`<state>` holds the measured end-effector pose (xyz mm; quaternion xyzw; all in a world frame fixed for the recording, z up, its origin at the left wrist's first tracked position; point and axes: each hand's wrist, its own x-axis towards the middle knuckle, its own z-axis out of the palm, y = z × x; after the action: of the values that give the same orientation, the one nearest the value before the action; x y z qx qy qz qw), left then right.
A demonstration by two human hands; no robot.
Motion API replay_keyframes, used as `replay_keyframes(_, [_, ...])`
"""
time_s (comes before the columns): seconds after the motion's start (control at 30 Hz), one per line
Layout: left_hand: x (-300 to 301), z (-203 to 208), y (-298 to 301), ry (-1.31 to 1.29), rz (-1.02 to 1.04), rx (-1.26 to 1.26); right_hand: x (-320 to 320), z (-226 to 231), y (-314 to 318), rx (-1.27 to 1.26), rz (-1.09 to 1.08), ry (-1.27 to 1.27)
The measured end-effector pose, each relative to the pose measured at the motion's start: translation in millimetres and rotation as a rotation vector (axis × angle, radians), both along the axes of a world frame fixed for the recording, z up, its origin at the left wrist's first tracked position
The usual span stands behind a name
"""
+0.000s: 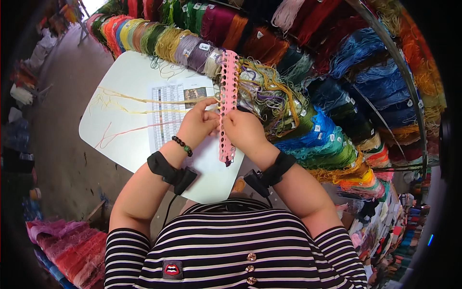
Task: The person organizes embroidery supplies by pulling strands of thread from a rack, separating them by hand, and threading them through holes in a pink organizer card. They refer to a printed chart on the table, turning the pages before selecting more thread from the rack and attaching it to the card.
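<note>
Beneath right hand [244, 127], apparently in contact, a pink strip [229, 97]

A white, round-cornered surface [126, 73] stands in front of me, and to my left a grey-brown floor [62, 96] stretches back toward a bright patch of light [94, 5]. Ahead and to my right, rows of thread skeins [368, 53] in many colours crowd the room beside a metal rail [409, 77], while pinkish-red bundles [72, 248] sit behind me on the left.
</note>
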<state>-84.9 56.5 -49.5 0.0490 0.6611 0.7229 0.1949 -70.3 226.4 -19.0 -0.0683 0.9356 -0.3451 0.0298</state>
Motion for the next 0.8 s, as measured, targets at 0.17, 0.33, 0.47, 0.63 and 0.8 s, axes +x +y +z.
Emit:
replay_keyframes(0.17, [-2,2,-6,0.175,0.036,-0.215,-4,-18,5,-0.073,0.060,-0.014])
replay_keyframes(0.33, [-4,15,-23,0.067,0.059,0.012,-6,-34,17,-0.498,0.029,-0.159])
replay_keyframes(0.47, [1,36,-9,-0.268,0.043,0.272,-5,-32,17,-0.596,-0.033,-0.259])
replay_keyframes(0.63, [3,11,0,0.223,-0.205,-0.201,-3,-30,19,-1.112,-0.067,-0.445])
replay_keyframes(0.8, [-3,16,-11,0.421,-0.118,-0.444,-10,-43,26,-0.318,-0.157,0.013])
